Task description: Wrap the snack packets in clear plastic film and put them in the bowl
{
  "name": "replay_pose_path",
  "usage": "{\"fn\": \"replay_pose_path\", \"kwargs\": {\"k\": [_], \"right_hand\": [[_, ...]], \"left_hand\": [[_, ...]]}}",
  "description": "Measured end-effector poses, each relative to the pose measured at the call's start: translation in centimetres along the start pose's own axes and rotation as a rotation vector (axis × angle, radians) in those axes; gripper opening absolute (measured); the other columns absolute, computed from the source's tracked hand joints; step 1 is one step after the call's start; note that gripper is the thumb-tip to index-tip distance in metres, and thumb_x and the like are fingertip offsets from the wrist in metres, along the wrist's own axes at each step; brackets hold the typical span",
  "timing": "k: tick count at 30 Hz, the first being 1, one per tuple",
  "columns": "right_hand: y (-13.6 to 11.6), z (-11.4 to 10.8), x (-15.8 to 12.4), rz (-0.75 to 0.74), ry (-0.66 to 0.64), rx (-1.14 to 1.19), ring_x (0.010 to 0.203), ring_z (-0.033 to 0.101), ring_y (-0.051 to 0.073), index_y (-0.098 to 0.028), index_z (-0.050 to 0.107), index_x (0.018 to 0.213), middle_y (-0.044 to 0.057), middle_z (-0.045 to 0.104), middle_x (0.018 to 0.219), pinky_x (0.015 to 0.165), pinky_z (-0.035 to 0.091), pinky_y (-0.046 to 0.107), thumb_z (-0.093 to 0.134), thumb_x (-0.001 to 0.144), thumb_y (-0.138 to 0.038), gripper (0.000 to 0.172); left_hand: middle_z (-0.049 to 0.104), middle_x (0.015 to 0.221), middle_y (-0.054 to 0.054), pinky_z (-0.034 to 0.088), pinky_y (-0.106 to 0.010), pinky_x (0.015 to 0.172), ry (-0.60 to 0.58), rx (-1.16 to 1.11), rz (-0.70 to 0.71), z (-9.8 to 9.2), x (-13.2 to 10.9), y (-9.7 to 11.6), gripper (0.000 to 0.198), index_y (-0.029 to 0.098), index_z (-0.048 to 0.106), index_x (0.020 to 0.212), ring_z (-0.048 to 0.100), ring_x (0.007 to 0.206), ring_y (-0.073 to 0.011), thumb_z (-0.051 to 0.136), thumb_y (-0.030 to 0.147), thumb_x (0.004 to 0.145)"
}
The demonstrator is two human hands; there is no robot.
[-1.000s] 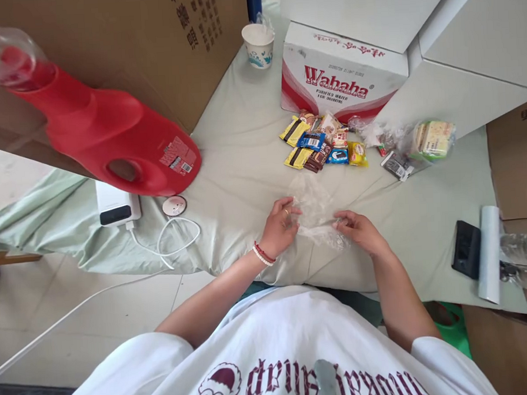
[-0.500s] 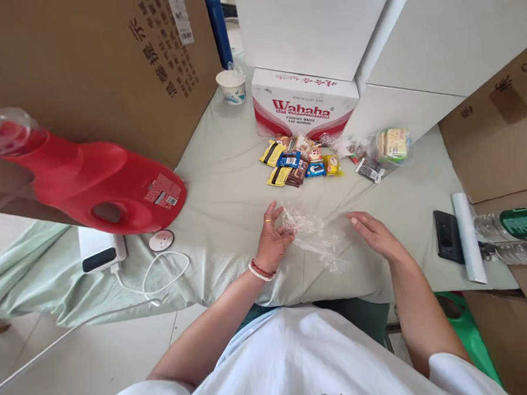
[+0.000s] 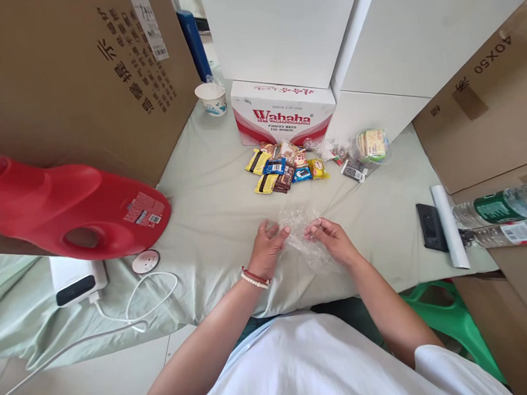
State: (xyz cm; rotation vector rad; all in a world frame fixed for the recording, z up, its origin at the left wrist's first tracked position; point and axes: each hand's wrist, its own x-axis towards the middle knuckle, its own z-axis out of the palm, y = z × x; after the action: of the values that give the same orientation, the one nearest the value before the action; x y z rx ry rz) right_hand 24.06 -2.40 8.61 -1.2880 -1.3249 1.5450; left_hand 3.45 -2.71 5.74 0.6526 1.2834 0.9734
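A crumpled clear plastic bag (image 3: 309, 249) lies between my two hands above the pale green cloth. My left hand (image 3: 266, 244) is at its left edge, thumb and fingers a little apart, with the thumb against the film. On the other side my right hand (image 3: 331, 239) pinches the bag's upper right part between thumb and fingertips. Beyond the hands sits a pile of small wrapped snacks (image 3: 284, 168), yellow, blue and brown. A dark packet (image 3: 354, 171) and a clear bag of pale square snacks (image 3: 373, 146) lie to the right of the pile.
The Wahaha carton (image 3: 283, 117) stands behind the snacks, a paper cup (image 3: 212, 100) to its left. At the left are a red jug (image 3: 82, 207), a white power bank (image 3: 79, 281) and its cable. Plastic bottles (image 3: 498, 209) and a white roll (image 3: 450, 228) lie at the right.
My right hand has moved left and closed on the plastic bag. My left hand stays beside the bag. The whole view has shifted a little.
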Motion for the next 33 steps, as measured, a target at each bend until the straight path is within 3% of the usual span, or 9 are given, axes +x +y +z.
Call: {"fn": "replay_pose_path", "kwargs": {"k": [4,9,14,19,21,23,26,30,33], "right_hand": [[-0.7,-0.4,-0.7,-0.047,0.053,0.029,0.086,0.066,0.019,-0.023,0.065,0.09,0.004,0.068,0.093,0.085,0.054,0.034,0.065,0.089,-0.064,0.042],[0.1,-3.7,-0.4,-0.049,0.151,-0.19,0.07,0.055,0.015,-0.022,0.065,0.087,-0.001,0.062,0.076,0.069,0.047,0.028,0.066,0.087,-0.065,0.044],[1.5,-6.9,1.3,-0.026,0.078,-0.428,0.072,0.055,0.015,-0.019,0.074,0.088,0.002,0.068,0.083,0.068,0.045,0.027,0.067,0.081,-0.069,0.051],[1.8,-6.9,3.6,-0.144,-0.122,-0.632,0.069,0.057,0.016,-0.022,0.078,0.084,0.003,0.068,0.082,0.069,0.045,0.029,0.066,0.086,-0.061,0.041],[1.3,-6.7,4.7,-0.178,-0.235,-0.658,0.072,0.061,0.018,-0.023,0.079,0.084,0.004,0.07,0.081,0.072,0.047,0.03,0.068,0.086,-0.058,0.037],[0.4,-6.6,5.9,-0.191,-0.382,-0.661,0.076,0.065,0.019,-0.024,0.08,0.084,0.003,0.073,0.083,0.075,0.05,0.03,0.07,0.086,-0.054,0.032],[-1.5,-6.7,7.0,-0.19,-0.371,-0.797,0.088,0.07,0.022,-0.024,0.081,0.097,0.005,0.077,0.096,0.086,0.054,0.034,0.075,0.086,-0.04,0.02],[-2.5,-6.1,4.5,-0.309,0.165,-1.082,0.13,0.058,0.032,-0.022,0.065,0.141,0.017,0.063,0.143,0.114,0.044,0.052,0.065,0.095,-0.023,0.046],[-0.5,-4.7,-0.5,-0.456,0.111,-1.132,0.148,0.042,0.032,-0.025,0.053,0.153,0.014,0.043,0.162,0.122,0.036,0.058,0.056,0.102,-0.031,0.052]], "left_hand": [[0.071,0.096,-0.006,0.057,-0.032,0.073,-0.353,0.011,-0.159,0.6,-0.6,2.0,0.05,0.017,0.065,0.091,0.07,0.09,-0.0211,0.094,0.044,0.06],[0.068,0.096,0.0,0.061,-0.034,0.073,-0.374,-0.145,-0.145,-1.3,-0.6,3.3,0.061,0.02,0.045,0.078,0.075,0.086,-0.0207,0.098,0.03,0.051],[0.062,0.088,0.003,0.048,-0.022,0.05,-0.182,0.228,-0.007,-5.7,-0.1,2.0,0.051,0.021,0.048,0.087,0.069,0.067,-0.0152,0.087,0.038,0.06],[0.062,0.096,-0.004,0.058,-0.04,0.077,0.241,0.815,0.437,-9.0,-1.1,2.9,0.031,0.02,0.062,0.098,0.064,0.078,-0.0198,0.071,0.024,0.068],[0.065,0.102,-0.008,0.056,-0.041,0.088,0.192,0.923,0.745,-8.5,-1.1,4.0,0.025,0.021,0.066,0.104,0.065,0.089,-0.0217,0.059,0.02,0.081],[0.07,0.109,-0.009,0.054,-0.038,0.093,-0.096,0.991,0.974,-6.8,-0.2,4.9,0.028,0.023,0.069,0.109,0.067,0.099,-0.0211,0.049,0.017,0.09],[0.072,0.126,-0.011,0.05,-0.045,0.104,-0.443,1.159,1.027,-3.2,2.4,4.5,0.033,0.024,0.072,0.111,0.065,0.119,-0.024,0.044,0.018,0.096],[0.052,0.156,-0.02,0.02,-0.072,0.121,-0.326,1.371,0.827,-0.4,4.1,0.9,0.045,0.02,0.062,0.139,0.044,0.148,-0.0368,0.056,0.03,0.095],[0.037,0.166,-0.02,0.004,-0.078,0.12,-0.181,1.394,0.765,-0.5,2.8,-1.3,0.061,0.021,0.048,0.154,0.028,0.156,-0.0401,0.055,0.041,0.097]]}}
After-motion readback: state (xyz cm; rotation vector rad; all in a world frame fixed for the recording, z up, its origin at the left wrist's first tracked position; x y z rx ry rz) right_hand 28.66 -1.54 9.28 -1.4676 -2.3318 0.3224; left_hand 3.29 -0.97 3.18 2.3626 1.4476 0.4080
